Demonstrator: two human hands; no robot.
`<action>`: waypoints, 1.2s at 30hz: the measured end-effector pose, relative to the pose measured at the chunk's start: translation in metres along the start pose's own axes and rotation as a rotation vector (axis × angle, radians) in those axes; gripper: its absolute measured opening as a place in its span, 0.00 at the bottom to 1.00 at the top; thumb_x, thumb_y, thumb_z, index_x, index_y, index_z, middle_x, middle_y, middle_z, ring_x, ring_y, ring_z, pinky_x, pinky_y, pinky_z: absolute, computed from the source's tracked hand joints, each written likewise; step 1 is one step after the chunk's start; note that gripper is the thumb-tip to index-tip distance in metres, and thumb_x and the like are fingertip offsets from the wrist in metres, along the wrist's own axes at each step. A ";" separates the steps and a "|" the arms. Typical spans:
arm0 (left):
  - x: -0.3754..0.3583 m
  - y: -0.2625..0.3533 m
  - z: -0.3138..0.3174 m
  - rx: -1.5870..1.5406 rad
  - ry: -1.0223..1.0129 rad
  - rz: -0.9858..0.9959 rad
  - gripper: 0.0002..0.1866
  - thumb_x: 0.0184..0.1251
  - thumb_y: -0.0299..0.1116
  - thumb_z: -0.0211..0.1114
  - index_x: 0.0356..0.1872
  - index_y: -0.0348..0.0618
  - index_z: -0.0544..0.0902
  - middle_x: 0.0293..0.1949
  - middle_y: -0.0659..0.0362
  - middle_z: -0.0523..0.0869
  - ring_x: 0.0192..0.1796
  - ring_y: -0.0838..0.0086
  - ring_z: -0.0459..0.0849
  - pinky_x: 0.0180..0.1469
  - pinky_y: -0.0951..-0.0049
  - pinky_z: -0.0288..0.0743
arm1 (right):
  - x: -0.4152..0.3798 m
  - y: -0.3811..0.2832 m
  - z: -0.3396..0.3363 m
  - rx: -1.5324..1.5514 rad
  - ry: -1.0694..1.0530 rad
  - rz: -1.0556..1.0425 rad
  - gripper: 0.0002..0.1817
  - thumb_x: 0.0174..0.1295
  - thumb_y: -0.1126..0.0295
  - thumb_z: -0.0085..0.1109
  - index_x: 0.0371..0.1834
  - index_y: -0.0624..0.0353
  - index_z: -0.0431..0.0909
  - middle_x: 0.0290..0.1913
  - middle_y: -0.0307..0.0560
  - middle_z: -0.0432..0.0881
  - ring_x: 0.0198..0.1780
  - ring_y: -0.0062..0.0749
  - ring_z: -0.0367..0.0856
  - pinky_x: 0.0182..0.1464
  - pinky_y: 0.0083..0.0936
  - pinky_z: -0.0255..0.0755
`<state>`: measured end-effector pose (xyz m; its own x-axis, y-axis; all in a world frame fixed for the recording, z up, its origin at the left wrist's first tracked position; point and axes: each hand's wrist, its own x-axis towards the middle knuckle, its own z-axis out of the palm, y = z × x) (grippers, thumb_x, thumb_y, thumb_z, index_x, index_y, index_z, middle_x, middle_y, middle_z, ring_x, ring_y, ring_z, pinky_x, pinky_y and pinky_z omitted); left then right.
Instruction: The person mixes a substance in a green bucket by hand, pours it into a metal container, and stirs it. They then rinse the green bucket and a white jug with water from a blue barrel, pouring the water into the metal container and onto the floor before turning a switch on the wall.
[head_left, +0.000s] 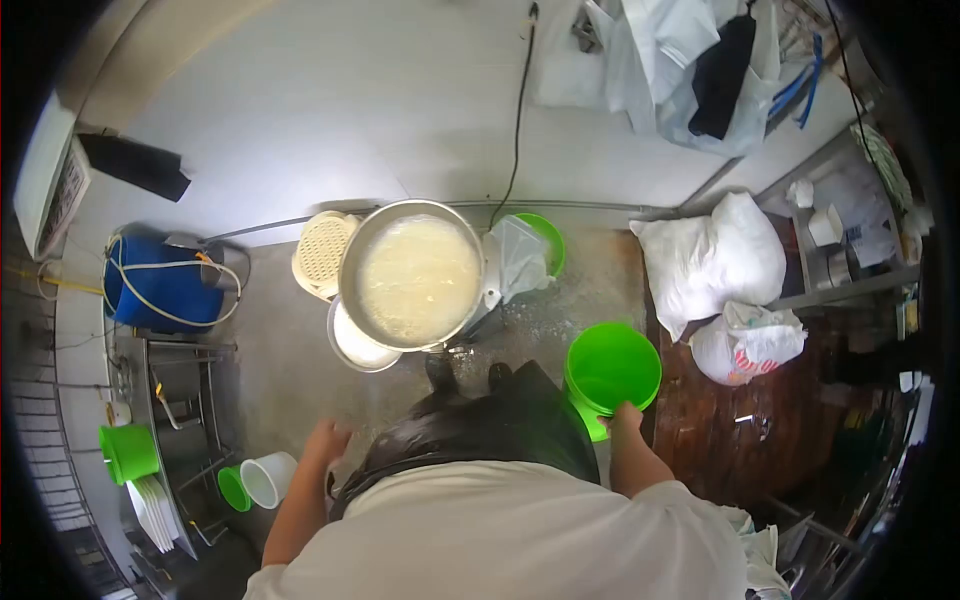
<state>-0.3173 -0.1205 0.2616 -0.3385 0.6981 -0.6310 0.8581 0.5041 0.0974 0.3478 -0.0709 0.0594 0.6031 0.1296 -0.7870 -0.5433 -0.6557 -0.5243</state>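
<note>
My right hand (pixel 627 418) is closed on the near rim of a bright green bucket (pixel 613 365), which is tilted so that its inside faces up toward me. No contents show in it. To the left of my body, my left hand (pixel 328 442) hangs free with loosely bent fingers and holds nothing. In front of me stands a large round metal bowl (pixel 345 270) with a pale, creamy-white mass (pixel 418 275) inside. A smaller bowl of white material (pixel 360 342) sits partly beneath its left edge.
Behind the large bowl are a cream perforated stool (pixel 322 255) and another green bucket (pixel 545 240) with a plastic bag. White sacks (pixel 715 260) lie at right beside a shelf. At left stand a blue drum (pixel 165 285) with a hose, a metal rack (pixel 180 400) and a white bucket (pixel 268 480).
</note>
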 end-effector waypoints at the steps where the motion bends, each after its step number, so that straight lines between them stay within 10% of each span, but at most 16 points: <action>1: 0.002 -0.065 0.040 0.190 -0.052 -0.008 0.28 0.70 0.50 0.70 0.57 0.33 0.85 0.54 0.36 0.87 0.56 0.40 0.85 0.60 0.51 0.80 | -0.002 0.002 0.002 0.003 0.005 0.009 0.26 0.69 0.67 0.59 0.70 0.61 0.72 0.60 0.57 0.82 0.48 0.56 0.87 0.29 0.52 0.86; 2: -0.026 -0.053 0.030 0.166 -0.293 -0.241 0.26 0.71 0.51 0.68 0.53 0.34 0.87 0.52 0.39 0.89 0.59 0.46 0.86 0.62 0.53 0.79 | -0.002 0.002 0.006 0.028 0.031 0.047 0.26 0.69 0.67 0.59 0.70 0.61 0.73 0.61 0.57 0.82 0.50 0.57 0.86 0.30 0.53 0.86; 4: -0.030 -0.229 0.178 -0.888 -0.153 0.011 0.30 0.74 0.58 0.63 0.61 0.44 0.87 0.58 0.42 0.89 0.61 0.50 0.86 0.63 0.55 0.79 | 0.005 0.001 0.016 0.073 0.019 0.085 0.27 0.69 0.67 0.60 0.71 0.60 0.73 0.63 0.57 0.80 0.53 0.57 0.85 0.33 0.55 0.86; 6: -0.080 -0.229 0.155 -0.264 -0.360 -0.263 0.30 0.74 0.59 0.62 0.61 0.44 0.87 0.58 0.42 0.88 0.61 0.49 0.86 0.63 0.54 0.79 | 0.017 -0.020 0.038 0.105 -0.027 0.139 0.27 0.71 0.63 0.62 0.71 0.58 0.73 0.68 0.58 0.76 0.55 0.60 0.83 0.39 0.55 0.86; 12: -0.059 -0.245 0.173 0.059 -0.440 -0.214 0.29 0.74 0.59 0.61 0.60 0.45 0.87 0.58 0.42 0.88 0.60 0.47 0.86 0.62 0.52 0.79 | 0.057 -0.092 0.119 0.235 -0.216 0.211 0.30 0.74 0.52 0.61 0.73 0.54 0.71 0.70 0.60 0.70 0.57 0.65 0.80 0.44 0.53 0.84; 15: -0.031 -0.172 0.120 0.125 -0.201 -0.131 0.26 0.77 0.55 0.60 0.54 0.41 0.87 0.45 0.46 0.91 0.52 0.50 0.90 0.56 0.54 0.80 | 0.027 -0.115 0.132 -0.027 -0.377 0.061 0.28 0.75 0.55 0.58 0.73 0.55 0.70 0.66 0.59 0.74 0.52 0.60 0.83 0.40 0.51 0.84; 17: -0.031 -0.070 0.049 0.073 -0.208 0.006 0.31 0.76 0.59 0.60 0.64 0.43 0.83 0.60 0.40 0.86 0.61 0.40 0.84 0.63 0.48 0.78 | -0.010 -0.110 0.136 -0.153 -0.472 -0.061 0.26 0.74 0.58 0.58 0.71 0.56 0.71 0.61 0.57 0.77 0.48 0.55 0.86 0.38 0.47 0.84; 20: -0.019 -0.004 0.022 -0.289 0.025 0.008 0.31 0.75 0.54 0.65 0.64 0.36 0.82 0.56 0.38 0.88 0.59 0.43 0.87 0.61 0.52 0.80 | -0.096 -0.090 0.143 -0.398 -0.682 -0.383 0.14 0.72 0.62 0.59 0.55 0.58 0.78 0.42 0.47 0.83 0.35 0.36 0.86 0.33 0.32 0.80; 27: -0.009 -0.008 0.009 -0.408 0.082 0.169 0.30 0.72 0.50 0.70 0.61 0.33 0.83 0.50 0.40 0.90 0.52 0.52 0.90 0.56 0.58 0.82 | -0.357 -0.074 0.160 -0.697 -1.022 -0.801 0.11 0.75 0.63 0.58 0.43 0.62 0.82 0.33 0.41 0.85 0.29 0.23 0.82 0.31 0.24 0.77; 30: -0.014 -0.055 0.036 -0.441 0.049 0.034 0.31 0.70 0.53 0.69 0.60 0.34 0.85 0.54 0.39 0.89 0.58 0.45 0.88 0.60 0.54 0.81 | -0.430 -0.083 0.182 -0.658 -1.168 -0.848 0.12 0.75 0.65 0.58 0.50 0.64 0.82 0.44 0.53 0.89 0.42 0.36 0.89 0.45 0.33 0.83; 32: -0.014 -0.103 0.076 -0.484 0.000 -0.086 0.30 0.69 0.53 0.69 0.56 0.34 0.87 0.53 0.39 0.90 0.58 0.44 0.88 0.59 0.53 0.81 | -0.461 -0.084 0.206 -0.764 -1.022 -1.910 0.18 0.72 0.67 0.58 0.60 0.66 0.81 0.61 0.67 0.84 0.61 0.54 0.86 0.65 0.44 0.78; 36: -0.018 -0.237 0.211 -0.509 -0.184 -0.416 0.28 0.70 0.57 0.67 0.37 0.34 0.87 0.35 0.41 0.90 0.37 0.50 0.91 0.40 0.51 0.85 | -0.386 -0.059 0.265 -1.313 -0.937 -1.695 0.25 0.70 0.66 0.60 0.67 0.69 0.77 0.70 0.71 0.77 0.71 0.66 0.75 0.75 0.50 0.68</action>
<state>-0.4333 -0.3597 0.0879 -0.4915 0.3192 -0.8103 0.3669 0.9197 0.1397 -0.0076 0.1146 0.3084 -0.5924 0.7970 -0.1174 0.7220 0.4606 -0.5163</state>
